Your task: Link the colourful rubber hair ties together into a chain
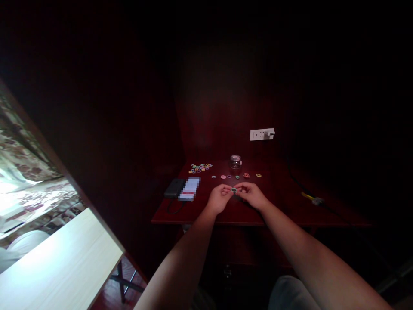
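Observation:
Between my two hands, a small green hair tie is pinched just above the dark red desk. My left hand grips its left side with thumb and finger, and my right hand has hold of the right side. Beyond my hands lies a row of small rings: a blue one, a pink one, a purple one, a green one, a red one and a yellow one. A clear lidded jar stands behind the row.
Several colourful hair ties are heaped at the back left. A phone lies beside a black box-shaped device with a cable. To the right is a yellow-and-grey item. A wall socket holds a plug. Dark panels enclose the desk.

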A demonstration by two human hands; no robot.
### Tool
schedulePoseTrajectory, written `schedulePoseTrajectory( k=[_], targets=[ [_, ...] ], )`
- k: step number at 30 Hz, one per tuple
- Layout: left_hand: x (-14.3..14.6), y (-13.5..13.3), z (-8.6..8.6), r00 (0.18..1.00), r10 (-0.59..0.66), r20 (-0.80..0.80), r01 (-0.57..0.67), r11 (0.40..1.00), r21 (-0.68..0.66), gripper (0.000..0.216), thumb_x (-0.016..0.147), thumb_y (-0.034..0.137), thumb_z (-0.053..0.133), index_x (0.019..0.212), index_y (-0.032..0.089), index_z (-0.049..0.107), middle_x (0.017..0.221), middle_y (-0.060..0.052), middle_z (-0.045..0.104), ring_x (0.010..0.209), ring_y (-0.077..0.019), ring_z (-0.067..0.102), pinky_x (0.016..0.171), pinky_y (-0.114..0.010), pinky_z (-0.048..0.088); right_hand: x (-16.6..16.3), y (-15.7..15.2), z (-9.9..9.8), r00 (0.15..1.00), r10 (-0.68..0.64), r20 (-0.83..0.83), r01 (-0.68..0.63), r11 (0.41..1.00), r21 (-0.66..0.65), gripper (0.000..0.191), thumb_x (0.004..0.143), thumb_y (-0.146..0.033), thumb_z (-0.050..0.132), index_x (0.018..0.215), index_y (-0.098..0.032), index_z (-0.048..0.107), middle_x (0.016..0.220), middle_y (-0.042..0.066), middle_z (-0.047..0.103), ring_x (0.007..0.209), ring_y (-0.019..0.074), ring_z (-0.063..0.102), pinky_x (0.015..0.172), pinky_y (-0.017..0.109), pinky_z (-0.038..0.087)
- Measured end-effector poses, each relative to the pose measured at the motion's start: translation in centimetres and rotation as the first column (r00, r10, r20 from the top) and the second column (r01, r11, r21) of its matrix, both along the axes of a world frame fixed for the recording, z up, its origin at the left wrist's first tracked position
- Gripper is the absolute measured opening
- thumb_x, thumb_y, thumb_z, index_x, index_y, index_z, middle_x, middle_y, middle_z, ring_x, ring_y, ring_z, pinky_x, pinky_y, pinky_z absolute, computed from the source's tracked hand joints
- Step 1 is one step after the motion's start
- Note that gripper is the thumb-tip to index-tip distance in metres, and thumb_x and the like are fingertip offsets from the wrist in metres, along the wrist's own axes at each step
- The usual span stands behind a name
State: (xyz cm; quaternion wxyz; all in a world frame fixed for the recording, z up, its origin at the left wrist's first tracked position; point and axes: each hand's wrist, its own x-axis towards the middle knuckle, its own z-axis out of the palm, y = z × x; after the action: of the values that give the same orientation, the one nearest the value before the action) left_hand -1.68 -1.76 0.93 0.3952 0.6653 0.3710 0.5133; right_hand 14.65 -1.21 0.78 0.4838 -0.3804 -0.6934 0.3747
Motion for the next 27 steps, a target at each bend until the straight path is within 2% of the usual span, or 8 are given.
schedulePoseTrajectory(
  k=[3,9,15,22,27],
  targets=[
    [0.00,0.15,-0.24,1.000,0.010,0.012,-0.009,1.000,-0.014,0.018,0.068,0.018,0.063,0.084,0.012,0.060,0.074,-0.005,0.062,0.066,-0.0106,0.057,0.064,-0.023,0.046,0.01,-0.04,0.01,1.000,-0.009,0.016,0.009,1.000,-0.018,0.034,0.067,-0.042,0.063,0.085,-0.013,0.064,0.059,0.000,0.057,0.042,0.0059,0.040,0.040,0.019,0.030],
    [-0.02,0.37,-0.59,1.000,0.014,0.017,-0.014,1.000,-0.015,0.020,0.067,0.019,0.064,0.084,0.012,0.056,0.072,-0.004,0.061,0.065,-0.0102,0.057,0.061,-0.022,0.045,-0.13,-0.39,0.44,0.999,0.005,-0.033,-0.006,1.000,-0.025,0.040,0.064,-0.039,0.067,0.095,-0.014,0.062,0.068,0.001,0.061,0.044,0.0054,0.041,0.041,0.019,0.033],
    [-0.06,0.44,-0.61,1.000,0.022,0.005,-0.022,1.000,-0.001,0.019,0.067,0.020,0.064,0.083,0.013,0.057,0.071,-0.003,0.060,0.065,-0.0101,0.056,0.062,-0.022,0.046,-0.13,-0.34,0.45,1.000,-0.009,0.019,0.010,0.999,-0.048,0.030,0.065,-0.037,0.065,0.081,-0.012,0.064,0.051,-0.002,0.053,0.042,0.0058,0.039,0.039,0.018,0.029],
    [-0.01,0.23,-0.40,1.000,-0.015,0.009,0.015,1.000,0.000,0.021,0.065,0.020,0.067,0.083,0.012,0.060,0.074,-0.005,0.062,0.068,-0.0112,0.058,0.066,-0.024,0.048,-0.03,0.02,0.05,1.000,-0.029,0.000,0.029,0.999,-0.038,0.031,0.064,-0.041,0.066,0.076,-0.013,0.061,0.049,-0.003,0.051,0.041,0.0062,0.040,0.040,0.019,0.029],
    [-0.08,0.07,-0.13,1.000,-0.021,-0.018,0.021,1.000,0.012,0.016,0.068,0.022,0.064,0.081,0.012,0.062,0.075,-0.006,0.064,0.069,-0.0121,0.058,0.067,-0.024,0.048,-0.21,-0.33,0.51,1.000,-0.031,0.002,0.031,0.998,-0.046,0.033,0.061,-0.043,0.068,0.073,-0.013,0.061,0.049,-0.004,0.050,0.041,0.0064,0.039,0.041,0.019,0.028]
  ],
)
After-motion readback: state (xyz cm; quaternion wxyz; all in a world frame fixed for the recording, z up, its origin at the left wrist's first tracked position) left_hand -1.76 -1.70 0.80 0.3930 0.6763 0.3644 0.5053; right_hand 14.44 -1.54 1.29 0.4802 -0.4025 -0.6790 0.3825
